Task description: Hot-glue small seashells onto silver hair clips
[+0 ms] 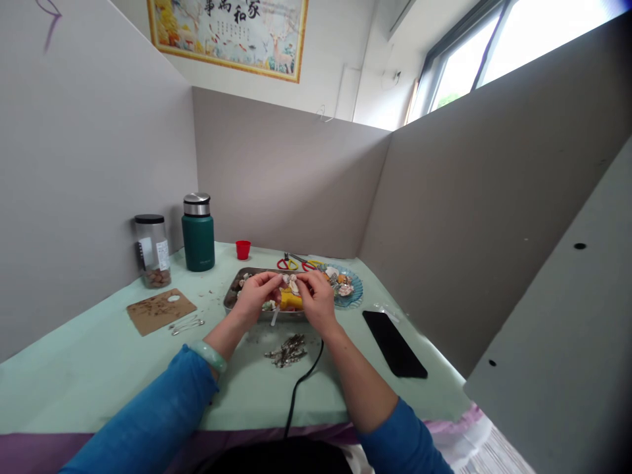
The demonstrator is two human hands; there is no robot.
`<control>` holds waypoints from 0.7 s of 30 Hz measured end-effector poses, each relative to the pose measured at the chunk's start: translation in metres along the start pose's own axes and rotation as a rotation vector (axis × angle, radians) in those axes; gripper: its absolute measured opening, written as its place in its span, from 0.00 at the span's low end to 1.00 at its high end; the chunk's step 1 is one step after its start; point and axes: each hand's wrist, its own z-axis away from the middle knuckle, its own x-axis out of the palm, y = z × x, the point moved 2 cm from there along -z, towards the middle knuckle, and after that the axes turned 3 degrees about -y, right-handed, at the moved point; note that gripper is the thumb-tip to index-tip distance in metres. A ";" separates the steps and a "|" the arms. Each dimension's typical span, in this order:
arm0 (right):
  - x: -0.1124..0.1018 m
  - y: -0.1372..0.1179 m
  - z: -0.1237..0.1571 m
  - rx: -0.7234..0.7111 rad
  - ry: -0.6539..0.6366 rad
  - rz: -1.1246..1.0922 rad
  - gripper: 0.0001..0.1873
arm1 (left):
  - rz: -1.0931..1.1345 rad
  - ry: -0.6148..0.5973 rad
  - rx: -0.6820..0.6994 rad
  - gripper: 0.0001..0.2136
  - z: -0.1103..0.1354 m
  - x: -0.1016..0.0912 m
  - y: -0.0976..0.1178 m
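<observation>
Both hands are raised over a metal tray point(230, 297) filled with small decorative pieces. My left hand point(257, 294) pinches a small whitish ornament point(292, 284), perhaps flower-shaped, from the left. On its other side, the fingers of my right hand point(317, 296) close on the same piece. Just beneath them a yellow glue gun point(290, 301) rests at the tray, a pale stick point(275, 316) jutting from it and a black cord point(300, 382) running toward me. A pile of small metal clips point(288, 351) lies in front of the tray. Fingertips partly hide the ornament.
Right of the tray are a blue plate point(356, 294) of ornaments and a black phone-like slab point(395, 344). Scissors point(287, 264) and a red cup point(243, 249) stand behind. Leftward are a green flask point(198, 237), a jar point(153, 250), a brown board point(160, 312) and safety pins point(186, 324).
</observation>
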 end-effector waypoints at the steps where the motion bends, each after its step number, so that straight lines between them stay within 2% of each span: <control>1: 0.000 0.000 0.000 0.002 -0.002 0.000 0.10 | -0.001 -0.002 0.001 0.14 0.000 0.000 0.000; 21: 0.002 0.005 0.000 0.012 -0.003 -0.014 0.08 | -0.011 -0.001 0.001 0.15 -0.002 -0.001 -0.002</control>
